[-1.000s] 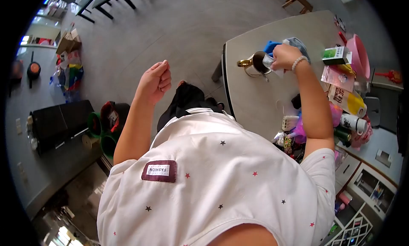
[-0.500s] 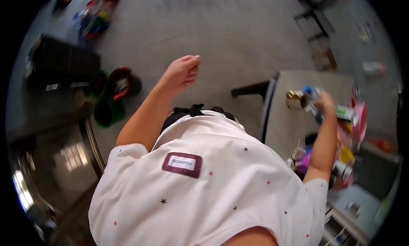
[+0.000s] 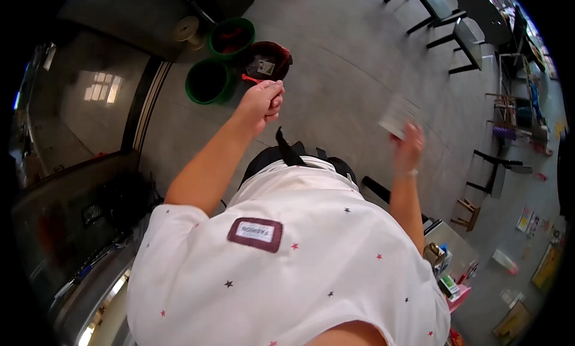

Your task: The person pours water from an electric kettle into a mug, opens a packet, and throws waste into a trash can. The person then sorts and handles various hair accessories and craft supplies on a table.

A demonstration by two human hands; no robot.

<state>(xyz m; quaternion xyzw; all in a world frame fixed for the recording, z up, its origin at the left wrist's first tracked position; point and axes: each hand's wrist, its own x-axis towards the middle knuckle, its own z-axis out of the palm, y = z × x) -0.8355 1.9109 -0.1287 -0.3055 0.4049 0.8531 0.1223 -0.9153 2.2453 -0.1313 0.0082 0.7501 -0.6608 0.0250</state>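
Note:
My left hand [image 3: 261,105] is closed in front of my body, its fingers curled together; whether anything small is inside is hidden. Beyond it on the floor stands a dark red bin [image 3: 278,54] with a liner and some waste in it. My right hand [image 3: 408,146], blurred by motion, grips a thin, pale, see-through packet [image 3: 400,115] over the floor. Below it in view, the metal mug [image 3: 432,254] stands on the table [image 3: 455,244] near the right edge of my shirt.
Two green bins [image 3: 208,81] and a wooden spool [image 3: 187,30] stand by the dark red bin. Dark chairs [image 3: 458,43] are at the upper right, and a small wooden stool [image 3: 466,215] is at the right. A glass-topped surface [image 3: 90,94] lies at the left.
The view has turned toward the bins. My right hand has left the table and mug and moved out over the floor with the pale packet. My left hand remains closed, now near the bins in view.

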